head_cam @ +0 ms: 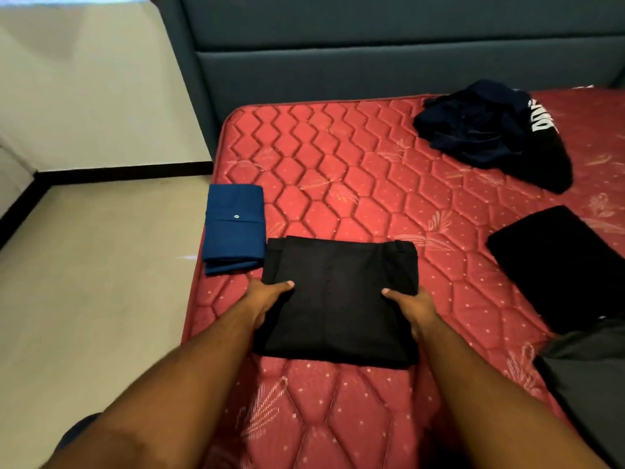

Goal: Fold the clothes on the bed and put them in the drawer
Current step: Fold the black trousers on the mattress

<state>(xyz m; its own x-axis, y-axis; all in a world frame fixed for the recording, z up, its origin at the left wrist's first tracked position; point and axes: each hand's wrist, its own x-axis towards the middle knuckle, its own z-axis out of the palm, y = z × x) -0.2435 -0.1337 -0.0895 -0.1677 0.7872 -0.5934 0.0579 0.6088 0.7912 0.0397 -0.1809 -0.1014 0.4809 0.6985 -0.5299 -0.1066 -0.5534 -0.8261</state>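
A folded black garment (338, 299) lies on the red quilted mattress (338, 170) in front of me. My left hand (267, 299) grips its left edge, thumb on top and fingers tucked under the cloth. On the other side my right hand (411, 304) holds the right edge the same way. A folded blue garment (234, 228) sits just left of it at the mattress edge. Another folded black garment (554, 262) lies to the right. An unfolded pile of dark navy and black clothes (490, 133) sits at the far right near the headboard.
A dark grey garment (588, 377) lies at the right edge, partly out of view. The grey upholstered headboard (372, 62) runs along the far side. Pale floor (101, 265) lies left of the bed. No drawer is in view.
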